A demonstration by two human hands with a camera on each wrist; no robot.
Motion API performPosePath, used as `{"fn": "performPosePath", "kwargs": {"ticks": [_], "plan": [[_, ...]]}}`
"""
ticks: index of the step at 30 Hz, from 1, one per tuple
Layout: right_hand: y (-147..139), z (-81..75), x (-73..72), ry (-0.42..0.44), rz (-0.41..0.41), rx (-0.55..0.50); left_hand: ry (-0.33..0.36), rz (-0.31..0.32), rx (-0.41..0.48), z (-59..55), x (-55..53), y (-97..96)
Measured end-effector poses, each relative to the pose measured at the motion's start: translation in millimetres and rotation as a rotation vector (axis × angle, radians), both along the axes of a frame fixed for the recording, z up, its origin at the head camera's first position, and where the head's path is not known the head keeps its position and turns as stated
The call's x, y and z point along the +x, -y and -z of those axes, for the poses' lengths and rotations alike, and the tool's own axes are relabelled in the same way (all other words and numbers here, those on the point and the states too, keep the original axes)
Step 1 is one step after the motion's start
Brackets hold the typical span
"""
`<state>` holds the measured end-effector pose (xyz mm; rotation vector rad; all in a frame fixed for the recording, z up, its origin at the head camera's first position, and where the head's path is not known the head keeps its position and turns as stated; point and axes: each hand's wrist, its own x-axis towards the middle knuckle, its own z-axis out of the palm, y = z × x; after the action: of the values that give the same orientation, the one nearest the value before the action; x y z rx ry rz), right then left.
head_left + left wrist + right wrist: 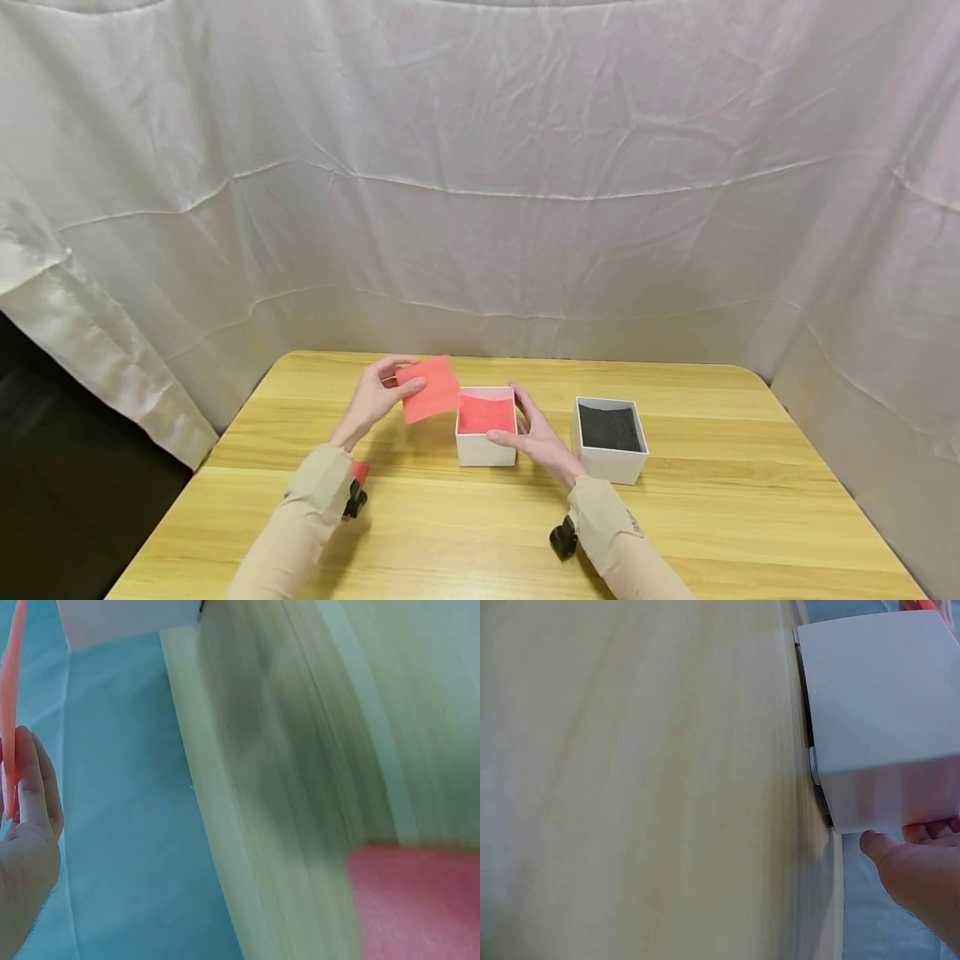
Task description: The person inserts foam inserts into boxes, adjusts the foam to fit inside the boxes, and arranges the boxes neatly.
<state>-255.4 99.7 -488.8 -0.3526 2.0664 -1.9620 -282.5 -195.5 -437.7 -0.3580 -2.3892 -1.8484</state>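
My left hand (378,396) pinches a thin red square sheet (435,390) between thumb and fingers, raised just left of an open white box (486,452). Seen edge-on in the left wrist view, the sheet (10,697) stands between the thumb side and the straight fingers. Inside that box lies more red material (486,414). With the thumb at the front rim and the fingers along the right side, my right hand (542,437) grips the white box. In the right wrist view this box (885,690) shows its outer walls above the hand (922,874).
A second white box (611,465) with dark grey material (611,427) inside stands to the right. Another red piece (420,907) lies on the wooden table (450,533), partly hidden by my left forearm in the head view. A pale curtain (525,250) hangs behind the table.
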Motion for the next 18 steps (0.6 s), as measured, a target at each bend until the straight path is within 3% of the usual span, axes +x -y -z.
{"fn": "performPosePath", "kwargs": {"ticks": [8, 18], "plan": [[0, -0.5, 0.1, -0.001, 0.003, 0.012, -0.003, 0.045, -0.008, -5.0, -0.4, -17.5], [0, 0.3, 0.1, 0.009, 0.005, -0.004, 0.02, 0.043, -0.016, -6.5, -0.9, -38.8]]}}
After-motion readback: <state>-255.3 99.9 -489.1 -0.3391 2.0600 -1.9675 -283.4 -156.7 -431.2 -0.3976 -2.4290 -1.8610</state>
